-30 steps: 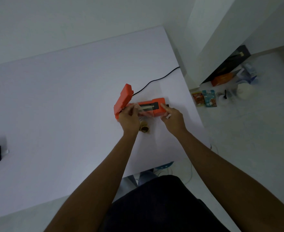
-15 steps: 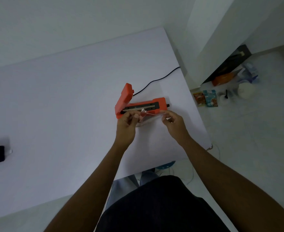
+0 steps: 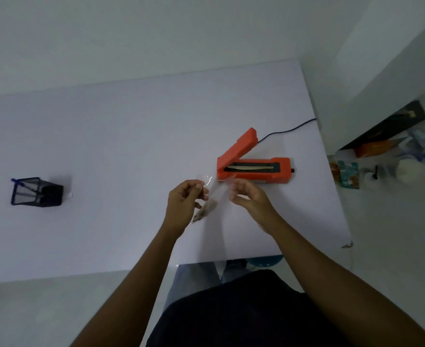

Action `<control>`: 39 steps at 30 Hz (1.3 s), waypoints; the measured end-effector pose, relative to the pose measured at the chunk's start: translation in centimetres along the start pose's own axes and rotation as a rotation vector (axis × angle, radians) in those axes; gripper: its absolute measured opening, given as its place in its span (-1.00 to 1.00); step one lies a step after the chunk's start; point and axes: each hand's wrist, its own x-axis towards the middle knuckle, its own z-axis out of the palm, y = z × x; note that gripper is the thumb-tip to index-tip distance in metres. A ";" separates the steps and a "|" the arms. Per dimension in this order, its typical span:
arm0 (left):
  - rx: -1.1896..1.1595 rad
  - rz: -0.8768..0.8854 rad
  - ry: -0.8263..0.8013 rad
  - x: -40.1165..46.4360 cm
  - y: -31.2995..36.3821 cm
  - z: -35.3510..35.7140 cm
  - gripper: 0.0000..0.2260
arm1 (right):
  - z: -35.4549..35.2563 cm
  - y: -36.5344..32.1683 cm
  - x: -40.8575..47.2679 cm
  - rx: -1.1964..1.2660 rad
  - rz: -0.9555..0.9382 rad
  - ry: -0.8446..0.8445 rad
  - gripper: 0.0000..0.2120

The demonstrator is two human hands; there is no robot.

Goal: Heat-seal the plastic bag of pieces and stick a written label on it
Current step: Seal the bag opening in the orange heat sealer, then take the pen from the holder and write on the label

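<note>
A person's left hand [image 3: 185, 196] pinches a clear bag [image 3: 212, 194] of brownish pieces above the table [image 3: 106, 146], just beside an open orange sealer [image 3: 252, 167]. The right hand [image 3: 247, 199] is half-open at the bag's other edge (contact unclear). A loose one-handed pinch could spill pieces.

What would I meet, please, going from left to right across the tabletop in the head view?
Dark blue mesh pen holder → left hand → clear plastic bag of brownish pieces → right hand → orange heat sealer with its lid raised.
</note>
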 end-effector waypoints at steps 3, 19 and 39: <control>-0.033 0.001 0.037 -0.5 0.0 -3.7 -0.82 | 3.7 -0.4 0.9 0.018 0.031 -0.091 -0.71; 0.001 -0.071 0.183 8.4 -6.4 -23.2 -0.85 | 24.0 -0.2 10.3 -0.035 0.277 0.030 -0.91; 0.265 -0.256 0.034 8.7 -8.3 -26.2 -0.55 | 27.5 1.2 13.1 -0.214 0.173 0.511 -0.75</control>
